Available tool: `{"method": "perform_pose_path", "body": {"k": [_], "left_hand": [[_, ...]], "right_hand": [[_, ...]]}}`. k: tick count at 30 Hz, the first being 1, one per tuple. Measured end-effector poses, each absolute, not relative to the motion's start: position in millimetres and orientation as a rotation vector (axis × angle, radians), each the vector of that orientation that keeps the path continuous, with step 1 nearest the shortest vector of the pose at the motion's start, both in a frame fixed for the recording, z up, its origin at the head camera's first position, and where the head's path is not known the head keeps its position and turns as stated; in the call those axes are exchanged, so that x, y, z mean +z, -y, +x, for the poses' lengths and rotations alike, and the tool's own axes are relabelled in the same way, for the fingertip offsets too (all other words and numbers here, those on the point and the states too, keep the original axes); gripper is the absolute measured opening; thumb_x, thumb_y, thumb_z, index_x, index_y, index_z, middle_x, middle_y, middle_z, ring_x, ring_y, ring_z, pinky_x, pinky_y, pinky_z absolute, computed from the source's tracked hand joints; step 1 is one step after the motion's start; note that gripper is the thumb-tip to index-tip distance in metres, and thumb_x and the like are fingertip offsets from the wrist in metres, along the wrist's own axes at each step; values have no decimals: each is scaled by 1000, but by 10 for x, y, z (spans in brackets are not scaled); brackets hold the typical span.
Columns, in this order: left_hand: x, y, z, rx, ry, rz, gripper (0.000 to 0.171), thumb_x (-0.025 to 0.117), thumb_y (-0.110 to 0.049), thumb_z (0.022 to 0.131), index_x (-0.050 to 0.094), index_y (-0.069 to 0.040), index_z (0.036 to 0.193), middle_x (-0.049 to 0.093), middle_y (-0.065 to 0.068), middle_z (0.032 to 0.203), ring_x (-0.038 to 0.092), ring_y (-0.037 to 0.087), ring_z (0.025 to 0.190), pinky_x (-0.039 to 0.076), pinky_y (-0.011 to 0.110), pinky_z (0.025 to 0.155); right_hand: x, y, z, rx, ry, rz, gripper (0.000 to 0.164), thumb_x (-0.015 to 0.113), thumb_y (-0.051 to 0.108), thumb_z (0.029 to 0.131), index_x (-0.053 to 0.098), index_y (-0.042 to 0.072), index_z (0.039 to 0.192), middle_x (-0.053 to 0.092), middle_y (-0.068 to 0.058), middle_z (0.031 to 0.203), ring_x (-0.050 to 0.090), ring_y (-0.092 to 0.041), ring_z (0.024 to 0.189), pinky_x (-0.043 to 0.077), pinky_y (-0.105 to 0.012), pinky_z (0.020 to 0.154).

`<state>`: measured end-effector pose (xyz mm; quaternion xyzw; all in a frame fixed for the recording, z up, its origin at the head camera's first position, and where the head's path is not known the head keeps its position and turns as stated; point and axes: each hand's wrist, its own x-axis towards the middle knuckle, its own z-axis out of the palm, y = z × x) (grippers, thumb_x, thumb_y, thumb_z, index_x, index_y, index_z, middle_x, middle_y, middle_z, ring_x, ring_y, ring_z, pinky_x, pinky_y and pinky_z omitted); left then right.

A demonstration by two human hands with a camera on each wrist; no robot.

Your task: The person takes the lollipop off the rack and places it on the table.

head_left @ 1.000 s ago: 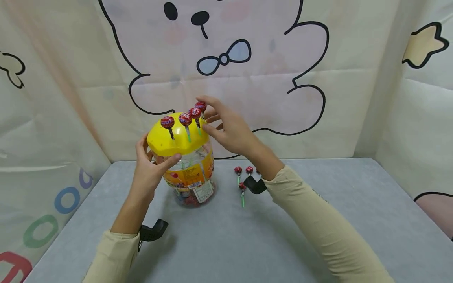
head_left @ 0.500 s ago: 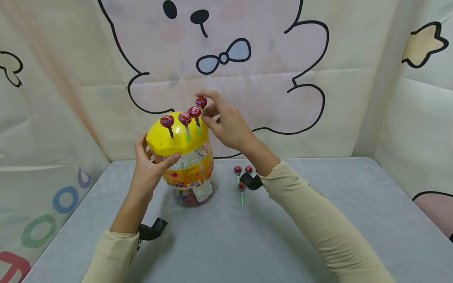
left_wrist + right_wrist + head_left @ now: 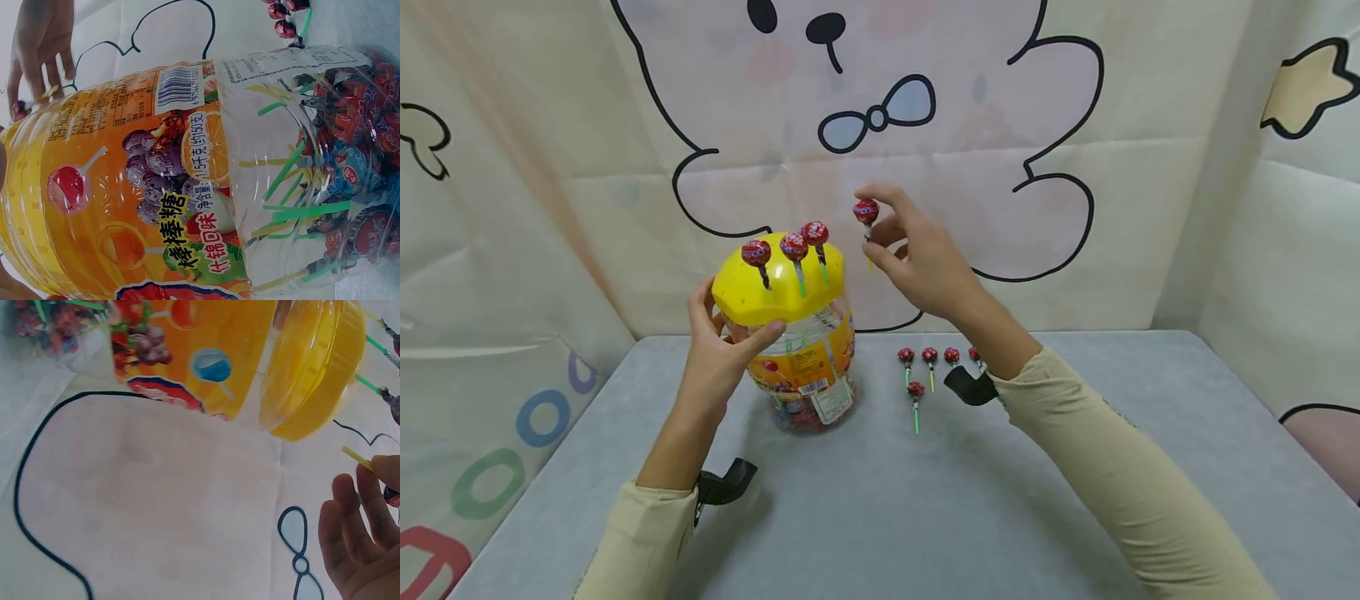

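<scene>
And the right hand (image 3: 928, 258) pinches a round red-wrapped lollipop with a yellow stick (image 3: 866, 212), up in the air beside the domed yellow plastic lid (image 3: 775, 302)! Three red-wrapped lollipops (image 3: 793, 247) stand in that lid; the left hand (image 3: 718, 354) grips the clear, orange-labelled plastic jar (image 3: 797, 368) beneath. Five more lollipops (image 3: 915, 390) lie on the grey table (image 3: 880, 517).

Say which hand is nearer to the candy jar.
Left. The left hand grips the candy jar; the right hand is off to its right, apart from it, pinching a lollipop.
</scene>
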<state>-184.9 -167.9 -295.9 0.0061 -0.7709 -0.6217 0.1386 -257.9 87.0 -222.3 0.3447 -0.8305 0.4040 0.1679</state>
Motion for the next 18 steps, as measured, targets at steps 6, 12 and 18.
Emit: {"method": "perform_pose_path", "body": {"k": [6,12,18], "left_hand": [[-2970,1686,-1844,-1802,2230,9,97,76,-31,89,4,-33,154,18,4,161,31,30,140,33,58,116],[-2990,1698,-1839,-1797,2245,12,97,75,-32,89,3,-34,154,18,4,160,32,31,138,33,59,116],[-2979,1685,-1855,-1797,2252,16,97,74,-33,90,2,-36,153,19,5,160,33,31,137,34,57,115]], "right_hand": [[-2458,-1103,-2501,1171,2406,971,57,64,13,97,40,26,146,69,-6,104,65,-19,94,56,-38,85],[-2776,-1331,-2385,1241,2474,895,57,65,15,97,40,28,146,69,-5,100,66,-17,89,55,-39,87],[-3021,-1516,-2328,1310,2515,830,55,65,15,96,44,27,145,73,-7,98,67,-17,88,55,-40,85]]}}
